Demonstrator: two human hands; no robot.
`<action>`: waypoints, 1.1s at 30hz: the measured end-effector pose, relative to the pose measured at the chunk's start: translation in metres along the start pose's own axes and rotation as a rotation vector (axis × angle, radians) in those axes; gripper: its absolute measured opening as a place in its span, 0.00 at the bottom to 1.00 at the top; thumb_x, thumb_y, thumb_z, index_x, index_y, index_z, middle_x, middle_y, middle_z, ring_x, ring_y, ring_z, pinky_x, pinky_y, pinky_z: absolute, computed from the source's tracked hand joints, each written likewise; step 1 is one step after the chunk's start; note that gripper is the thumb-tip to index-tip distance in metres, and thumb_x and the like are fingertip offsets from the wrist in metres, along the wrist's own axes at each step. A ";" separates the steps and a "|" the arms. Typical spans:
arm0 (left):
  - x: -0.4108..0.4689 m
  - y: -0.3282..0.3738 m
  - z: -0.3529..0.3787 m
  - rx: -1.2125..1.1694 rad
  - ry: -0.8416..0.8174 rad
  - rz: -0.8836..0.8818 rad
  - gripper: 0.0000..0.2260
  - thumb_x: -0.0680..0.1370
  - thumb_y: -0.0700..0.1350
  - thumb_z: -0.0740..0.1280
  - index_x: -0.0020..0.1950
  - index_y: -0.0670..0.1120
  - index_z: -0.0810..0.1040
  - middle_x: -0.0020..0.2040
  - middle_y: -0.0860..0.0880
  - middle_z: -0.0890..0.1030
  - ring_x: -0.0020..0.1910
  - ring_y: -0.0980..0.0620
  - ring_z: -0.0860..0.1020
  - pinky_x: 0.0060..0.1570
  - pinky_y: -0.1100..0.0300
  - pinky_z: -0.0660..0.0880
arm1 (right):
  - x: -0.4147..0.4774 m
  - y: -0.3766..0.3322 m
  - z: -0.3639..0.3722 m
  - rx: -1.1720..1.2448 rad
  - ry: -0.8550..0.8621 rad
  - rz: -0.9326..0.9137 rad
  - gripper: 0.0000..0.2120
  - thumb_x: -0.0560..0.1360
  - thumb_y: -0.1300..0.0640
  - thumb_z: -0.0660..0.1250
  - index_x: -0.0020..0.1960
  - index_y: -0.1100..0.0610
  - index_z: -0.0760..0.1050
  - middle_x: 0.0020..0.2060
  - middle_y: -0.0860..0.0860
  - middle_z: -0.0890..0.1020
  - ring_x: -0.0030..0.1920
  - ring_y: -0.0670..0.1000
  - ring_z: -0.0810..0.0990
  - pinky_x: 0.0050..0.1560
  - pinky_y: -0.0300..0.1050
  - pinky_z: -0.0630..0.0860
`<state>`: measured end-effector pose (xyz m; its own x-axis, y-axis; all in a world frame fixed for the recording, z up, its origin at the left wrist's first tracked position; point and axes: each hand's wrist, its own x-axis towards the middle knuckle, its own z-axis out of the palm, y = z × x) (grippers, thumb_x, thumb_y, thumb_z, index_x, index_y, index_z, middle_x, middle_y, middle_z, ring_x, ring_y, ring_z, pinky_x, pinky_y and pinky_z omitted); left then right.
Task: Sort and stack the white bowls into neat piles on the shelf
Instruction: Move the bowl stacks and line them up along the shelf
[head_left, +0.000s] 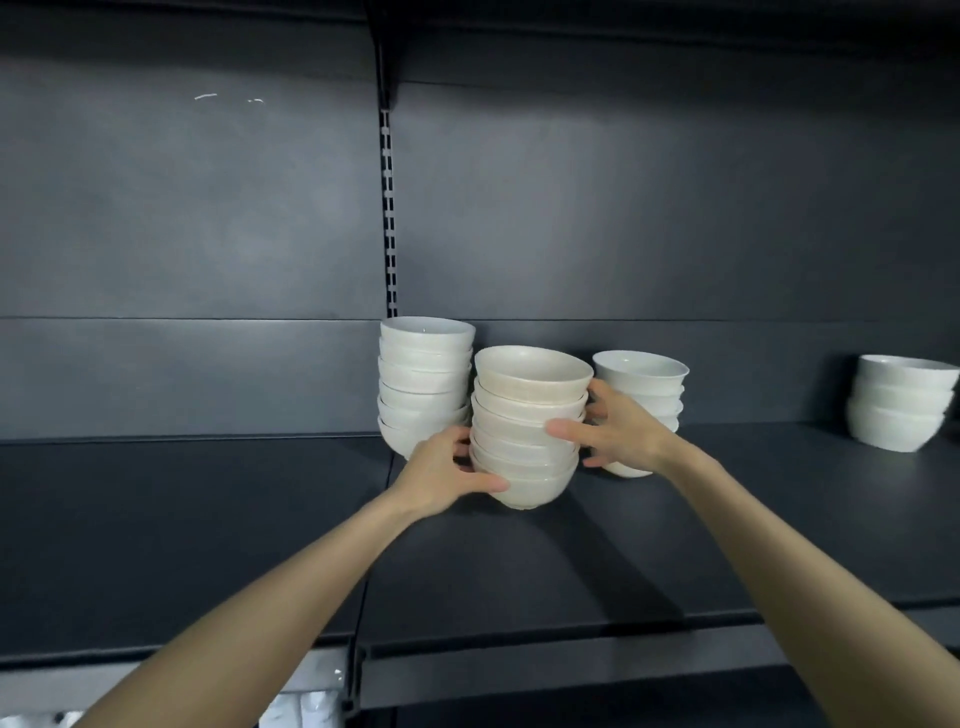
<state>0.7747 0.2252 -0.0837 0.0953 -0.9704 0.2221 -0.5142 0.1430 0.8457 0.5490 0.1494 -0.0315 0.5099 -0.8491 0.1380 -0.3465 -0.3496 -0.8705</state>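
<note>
The middle stack of bowls (527, 426) stands with its long axis near upright, leaning a little left, rims opening upward, near the middle of the dark matte shelf (208, 519); whether its foot touches the shelf is hard to tell. The left hand (441, 473) grips its base, thumb laid across the lowest bowl. The right hand (618, 434) holds it at mid-height, thumb forward and fingers spread behind. These round bowls look cream and faintly ribbed. Smoother white piles stand close behind on the left (423, 374) and right (644, 374).
</note>
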 end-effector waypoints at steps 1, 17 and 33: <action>0.006 0.000 0.003 0.004 -0.003 0.004 0.36 0.59 0.51 0.80 0.65 0.45 0.74 0.58 0.52 0.81 0.57 0.54 0.79 0.58 0.54 0.77 | 0.001 0.001 -0.004 -0.013 0.004 -0.004 0.36 0.69 0.48 0.76 0.72 0.48 0.63 0.55 0.48 0.80 0.54 0.47 0.79 0.39 0.44 0.80; 0.000 0.043 -0.009 0.573 -0.144 -0.009 0.23 0.74 0.52 0.71 0.66 0.43 0.74 0.56 0.44 0.78 0.59 0.47 0.76 0.57 0.58 0.71 | -0.024 -0.044 -0.032 -0.715 0.059 0.048 0.22 0.72 0.45 0.71 0.59 0.58 0.76 0.55 0.54 0.78 0.57 0.55 0.74 0.52 0.48 0.71; -0.012 -0.003 -0.135 0.724 -0.097 0.008 0.22 0.73 0.53 0.73 0.63 0.46 0.75 0.55 0.47 0.78 0.60 0.47 0.74 0.57 0.57 0.71 | -0.010 -0.113 0.079 -0.946 0.087 -0.017 0.23 0.73 0.43 0.68 0.59 0.58 0.75 0.55 0.54 0.79 0.57 0.56 0.74 0.53 0.49 0.73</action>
<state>0.8899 0.2629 -0.0239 0.0307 -0.9875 0.1546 -0.9525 0.0180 0.3040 0.6446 0.2286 0.0281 0.4737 -0.8540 0.2149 -0.8528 -0.5058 -0.1299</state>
